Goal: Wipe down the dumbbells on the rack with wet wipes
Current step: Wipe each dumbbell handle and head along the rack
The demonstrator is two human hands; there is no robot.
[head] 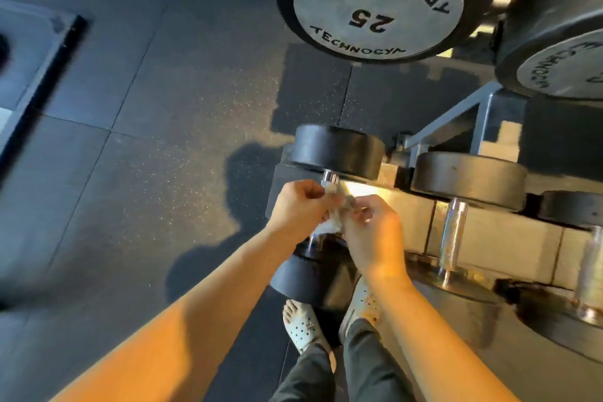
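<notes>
My left hand [298, 206] and right hand [375, 232] meet over the leftmost dumbbell [337, 150] on the lower tier of the rack [456, 114]; both have curled fingers and pinch a small white wipe [332, 222], crumpled and soft-looking; the wipe sits between the two hands and against the dumbbell's handle [330, 178]; the handle is shiny chrome and round, and only short bits show above and below my hands; whether the wipe goes all the way round it I cannot tell; the dumbbell's ends are matte black rubber discs, and the near one is partly hidden by my right wrist; the rack is grey painted metal bars.

Next dumbbell [470, 173] to the right has the same black discs and a rough, knurled chrome grip; a third one [590, 258] is cut off by the right edge; on the top tier a big dumbbell [378, 0] shows a flat grey end plate marked 25, and another [561, 68] beside it is cut off, its number out of view.

Floor [146, 140] is dark speckled rubber tiles; white perforated clogs [301, 323] show below my arms; blurred object at the left edge, cannot make it out.
</notes>
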